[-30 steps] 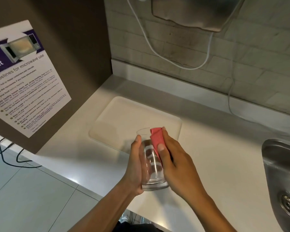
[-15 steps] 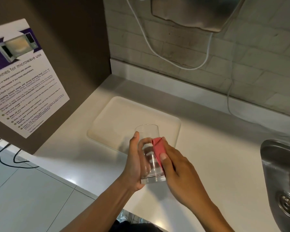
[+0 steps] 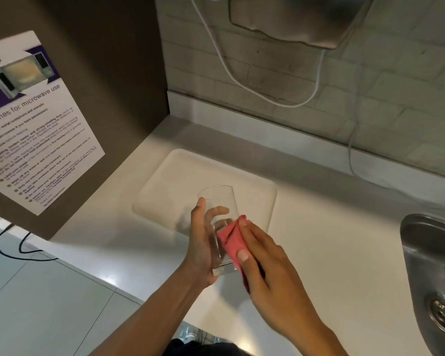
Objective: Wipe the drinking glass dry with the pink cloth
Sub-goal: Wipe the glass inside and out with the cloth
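A clear drinking glass (image 3: 220,201) is held upright above the white counter, its mouth up. My left hand (image 3: 200,249) wraps its left side, with fingertips showing through the glass. My right hand (image 3: 265,268) presses a folded pink cloth (image 3: 231,238) against the lower right wall of the glass, thumb on the cloth. Part of the cloth is hidden under my right palm.
A white tray (image 3: 254,191) lies on the white counter (image 3: 332,240) just behind the glass. A steel sink (image 3: 432,273) is at the right edge. A brown panel with a microwave poster (image 3: 34,129) stands left. White cables (image 3: 242,80) hang on the tiled wall.
The pink cloth and my right hand have slid down from the glass rim to its lower part. The glass stays in my left hand.
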A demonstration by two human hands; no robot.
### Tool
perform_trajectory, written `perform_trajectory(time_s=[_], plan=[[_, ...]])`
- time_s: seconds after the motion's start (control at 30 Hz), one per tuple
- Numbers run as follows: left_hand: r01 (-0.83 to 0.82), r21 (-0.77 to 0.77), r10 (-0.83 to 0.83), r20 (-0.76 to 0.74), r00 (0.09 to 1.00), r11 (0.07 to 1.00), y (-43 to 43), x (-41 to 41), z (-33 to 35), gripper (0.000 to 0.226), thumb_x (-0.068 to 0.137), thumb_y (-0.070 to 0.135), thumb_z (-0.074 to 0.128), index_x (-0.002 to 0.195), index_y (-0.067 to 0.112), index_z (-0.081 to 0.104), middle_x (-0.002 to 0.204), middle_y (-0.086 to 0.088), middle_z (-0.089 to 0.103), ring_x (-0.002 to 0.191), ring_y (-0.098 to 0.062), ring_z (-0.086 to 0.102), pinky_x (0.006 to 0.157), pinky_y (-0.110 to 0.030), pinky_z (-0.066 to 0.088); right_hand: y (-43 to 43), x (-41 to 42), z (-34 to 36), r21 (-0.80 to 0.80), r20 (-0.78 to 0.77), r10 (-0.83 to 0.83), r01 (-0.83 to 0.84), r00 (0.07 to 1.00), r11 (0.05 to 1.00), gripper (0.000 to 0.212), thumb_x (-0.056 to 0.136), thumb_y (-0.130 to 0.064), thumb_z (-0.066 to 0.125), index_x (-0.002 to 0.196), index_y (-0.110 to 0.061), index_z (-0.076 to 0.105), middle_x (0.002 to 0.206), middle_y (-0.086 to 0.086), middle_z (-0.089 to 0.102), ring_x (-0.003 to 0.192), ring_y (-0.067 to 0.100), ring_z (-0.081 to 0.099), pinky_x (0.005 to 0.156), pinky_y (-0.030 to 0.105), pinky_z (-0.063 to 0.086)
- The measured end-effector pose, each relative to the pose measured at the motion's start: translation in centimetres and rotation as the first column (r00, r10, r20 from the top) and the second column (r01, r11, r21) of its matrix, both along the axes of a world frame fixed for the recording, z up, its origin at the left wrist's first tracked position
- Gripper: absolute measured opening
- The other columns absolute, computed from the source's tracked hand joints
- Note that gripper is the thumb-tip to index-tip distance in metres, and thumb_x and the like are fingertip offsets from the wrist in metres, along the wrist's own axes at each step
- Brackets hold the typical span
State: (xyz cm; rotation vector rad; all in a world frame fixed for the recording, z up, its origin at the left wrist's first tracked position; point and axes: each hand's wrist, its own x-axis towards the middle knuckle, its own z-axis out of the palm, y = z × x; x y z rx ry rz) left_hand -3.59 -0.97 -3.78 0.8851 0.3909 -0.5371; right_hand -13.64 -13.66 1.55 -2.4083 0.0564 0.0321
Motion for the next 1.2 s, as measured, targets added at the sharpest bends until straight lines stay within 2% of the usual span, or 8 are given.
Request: perform_trajectory(time_s=[0.1,0.27,0.37,0.57,0.73,0.9,1.03,1.2], plan=[[-0.019,0.010,0.019,-0.049,0.999,1.000,-0.4,-0.3,0.0,0.084,0.082,0.083,0.054,0.118,0.009,0.072,0.126,-0.034,0.071,0.113,-0.046,0.071,0.104,-0.056,0.053,0.2,0.8,0.5,0.021,0.000,-0.039,0.039,0.999,0.999,0.051,0.104,-0.055,0.025,0.155,-0.050,0.021,0.161,-0.030,0.021,0.140,-0.001,0.031,0.110,0.013,0.020],[-0.068,-0.009,0.068,-0.061,0.996,0.998,-0.3,0.4,-0.1,0.069,0.085,0.082,0.054,0.096,0.018,0.078,0.113,-0.027,0.070,0.096,-0.038,0.070,0.084,-0.048,0.058,0.4,-0.6,-0.2,0.027,0.036,0.008,-0.009,0.999,1.000,0.050,0.104,-0.055,0.024,0.153,-0.057,0.018,0.161,-0.034,0.013,0.139,-0.005,0.028,0.104,0.002,0.020],[-0.068,-0.011,0.067,-0.072,0.995,0.998,-0.4,-0.3,-0.4,0.073,0.086,0.082,0.051,0.106,0.017,0.074,0.121,-0.033,0.073,0.097,-0.039,0.073,0.087,-0.051,0.058,0.4,0.0,0.0,0.037,0.005,-0.023,0.023,1.000,0.999,0.050,0.104,-0.055,0.023,0.154,-0.055,0.019,0.161,-0.032,0.019,0.136,0.002,0.032,0.109,0.014,0.032],[-0.070,-0.014,0.069,-0.075,0.995,0.997,-0.4,-0.3,0.0,0.073,0.087,0.081,0.052,0.104,0.014,0.076,0.111,-0.024,0.071,0.097,-0.039,0.071,0.087,-0.050,0.057,-0.7,-0.2,-0.7,0.059,-0.038,-0.019,0.021,0.999,0.998,0.048,0.104,-0.058,0.020,0.151,-0.058,0.022,0.157,-0.037,0.026,0.141,-0.002,0.030,0.103,0.005,0.016],[-0.071,-0.006,0.070,-0.041,0.997,0.997,-0.3,-0.7,0.4,0.082,0.080,0.084,0.054,0.108,0.010,0.075,0.125,-0.033,0.073,0.106,-0.043,0.075,0.100,-0.058,0.056,0.3,0.2,-0.3,0.074,0.015,-0.021,0.020,1.000,0.997,0.041,0.103,-0.063,0.021,0.136,-0.080,0.005,0.148,-0.045,0.027,0.130,-0.005,0.040,0.110,0.028,0.042],[-0.033,-0.004,0.033,0.051,0.998,0.999,-0.5,-0.9,0.4,0.074,0.075,0.089,0.055,0.084,0.017,0.069,0.110,-0.024,0.079,0.098,-0.040,0.079,0.082,-0.053,0.065,0.5,0.0,-0.2,0.025,0.087,-0.010,0.008,0.996,1.000,0.049,0.102,-0.063,0.019,0.148,-0.067,0.004,0.154,-0.048,0.007,0.136,-0.017,0.018,0.110,0.012,0.022],[-0.063,0.175,0.046,0.102,0.994,0.982,-0.5,-0.6,1.0,0.079,0.077,0.086,0.059,0.104,0.012,0.063,0.120,-0.033,0.074,0.097,-0.038,0.078,0.083,-0.051,0.065,0.3,-0.6,-0.4,-0.088,0.116,-0.011,0.021,0.993,0.996,0.049,0.103,-0.058,0.017,0.149,-0.065,0.000,0.159,-0.040,0.003,0.134,-0.003,0.028,0.102,0.010,0.030],[-0.034,0.157,0.018,0.104,0.994,0.987,-0.4,-1.3,1.2,0.076,0.074,0.079,0.067,0.114,0.014,0.068,0.112,-0.024,0.079,0.098,-0.037,0.080,0.076,-0.046,0.066,1.0,-0.5,-0.8,-0.115,0.108,-0.022,0.034,0.994,0.993,0.055,0.099,-0.065,0.009,0.154,-0.056,0.005,0.160,-0.036,0.007,0.132,-0.001,0.029,0.101,0.018,0.040]])
